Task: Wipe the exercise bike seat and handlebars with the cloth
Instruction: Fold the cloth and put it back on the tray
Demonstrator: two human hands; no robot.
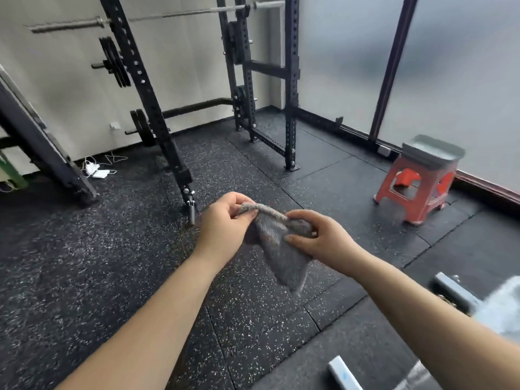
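Observation:
A grey fuzzy cloth (278, 249) hangs between both of my hands in the middle of the view, above the speckled rubber floor. My left hand (225, 223) pinches its upper left edge between thumb and fingers. My right hand (318, 235) pinches the upper right part, and the loose lower corner droops down. The bike's seat and handlebars do not show; only blurred grey-white machine parts (461, 296) appear at the lower right edge.
A black power rack (244, 80) with a barbell and weight plates stands ahead by the wall. A red plastic stool (419, 181) with a grey top sits at the right near frosted glass panels. White cables and chargers (95, 170) lie on the floor at left.

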